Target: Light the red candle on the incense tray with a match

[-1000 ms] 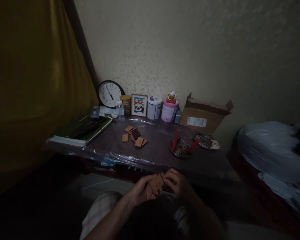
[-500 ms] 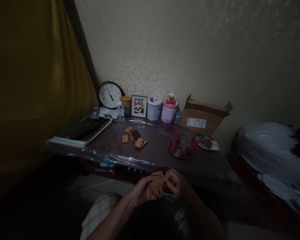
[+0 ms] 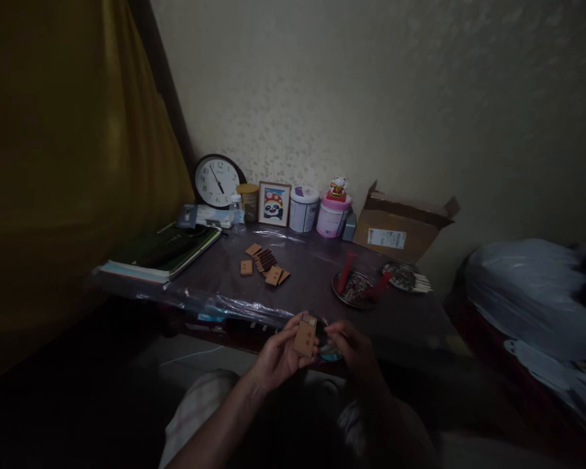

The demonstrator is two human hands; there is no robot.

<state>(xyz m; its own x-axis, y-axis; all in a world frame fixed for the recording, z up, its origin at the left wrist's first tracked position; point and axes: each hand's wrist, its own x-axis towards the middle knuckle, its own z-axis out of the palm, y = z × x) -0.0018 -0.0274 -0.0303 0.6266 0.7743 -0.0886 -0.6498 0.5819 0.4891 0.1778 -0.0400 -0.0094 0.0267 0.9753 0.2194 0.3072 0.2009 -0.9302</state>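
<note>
Head view: brown tile [image 3: 305, 337] sits higher and more upright than a second ago, just before the near edge of the table [image 3: 307, 286]; both hands pinched it then, now left hand [image 3: 276, 357] alone grips it, fingers curled behind; right hand [image 3: 352, 348] just beside, fingers bent, can't tell if it holds anything; tile flat, rectangular, small marks on face; more tiles [image 3: 266, 264] lie loose on tabletop beyond.

The left hand [image 3: 273, 357] and right hand [image 3: 355, 352] are bare, as are both forearms [image 3: 215, 425] down to the near edge, and pale, faintly checked cloth [image 3: 195, 410] covers the legs beneath, dim in shadow.
</note>
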